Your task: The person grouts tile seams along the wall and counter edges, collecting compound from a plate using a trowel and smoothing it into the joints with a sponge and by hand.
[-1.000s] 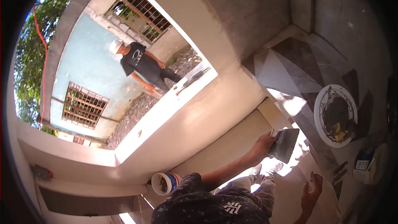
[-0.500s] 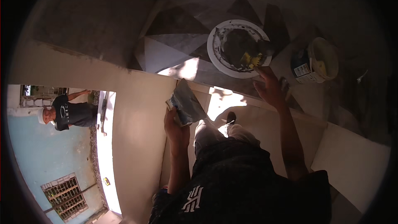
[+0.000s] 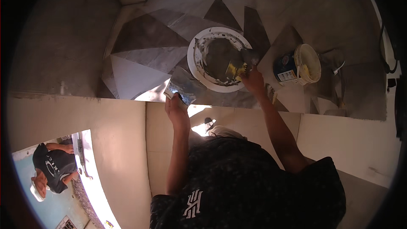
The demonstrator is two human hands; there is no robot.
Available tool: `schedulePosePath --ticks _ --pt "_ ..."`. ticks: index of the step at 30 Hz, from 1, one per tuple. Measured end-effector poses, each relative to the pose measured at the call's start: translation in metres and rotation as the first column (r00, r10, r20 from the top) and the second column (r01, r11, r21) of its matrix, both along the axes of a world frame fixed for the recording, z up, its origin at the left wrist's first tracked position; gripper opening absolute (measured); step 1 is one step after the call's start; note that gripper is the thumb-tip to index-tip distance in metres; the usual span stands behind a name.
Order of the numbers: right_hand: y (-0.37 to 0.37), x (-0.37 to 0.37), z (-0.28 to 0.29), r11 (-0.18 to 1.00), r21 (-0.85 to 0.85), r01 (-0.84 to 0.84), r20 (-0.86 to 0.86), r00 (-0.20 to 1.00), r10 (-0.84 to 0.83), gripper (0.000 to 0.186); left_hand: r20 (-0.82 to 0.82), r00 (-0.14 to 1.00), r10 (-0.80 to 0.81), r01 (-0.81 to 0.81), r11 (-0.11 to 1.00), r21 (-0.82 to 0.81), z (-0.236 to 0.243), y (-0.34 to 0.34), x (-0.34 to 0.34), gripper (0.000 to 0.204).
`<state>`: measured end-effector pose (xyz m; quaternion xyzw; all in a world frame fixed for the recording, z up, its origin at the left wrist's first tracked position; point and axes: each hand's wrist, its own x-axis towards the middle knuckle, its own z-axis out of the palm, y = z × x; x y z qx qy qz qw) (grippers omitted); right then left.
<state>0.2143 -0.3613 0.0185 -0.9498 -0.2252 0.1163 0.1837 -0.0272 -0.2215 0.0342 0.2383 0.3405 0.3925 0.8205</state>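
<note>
A round white basin [image 3: 194,68] holds grey, wet-looking mortar [image 3: 218,55]. A yellow notched spreader [image 3: 234,70] lies on the mortar at the basin's near right, beside a dark tool part [image 3: 250,55] whose kind I cannot tell. My right hand [image 3: 253,81] reaches over the basin's rim, fingers closed on the spreader's near end. Left of the basin, my left hand [image 3: 176,106] grips a flat, rectangular plastering trowel [image 3: 185,85] from below, its grey-smeared blade tilted up. The trowel's handle is mostly hidden by the fingers.
The basin stands on a ledge patterned with light and dark triangles [image 3: 148,34]. To its right is an open bucket [image 3: 296,65] with a dark label. A person [image 3: 55,161] in a white cap is beyond the opening at lower left. A cable [image 3: 388,55] hangs far right.
My right hand has moved from beside the basin onto the yellow spreader. My left hand has brought the trowel up close to the basin's left side. The view has shifted.
</note>
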Motion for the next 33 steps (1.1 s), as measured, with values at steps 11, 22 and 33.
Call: schedulePosePath --ticks 11,22,33 --pt "0.055 0.005 0.034 0.977 0.009 -0.211 0.121 0.971 0.209 0.028 0.297 0.949 -0.105 0.222 0.892 -0.393 -0.065 0.037 0.062 0.022" --pt "0.051 0.008 0.037 0.478 -0.546 -0.687 0.006 0.568 0.823 0.036 0.333 0.942 -0.045 0.196 0.880 -0.434 -0.094 0.028 0.071 0.023" --pt "0.060 0.022 0.047 0.456 -0.494 -0.740 0.157 0.440 0.884 0.027 0.279 0.960 -0.030 0.151 0.894 -0.423 -0.081 0.030 0.070 0.023"
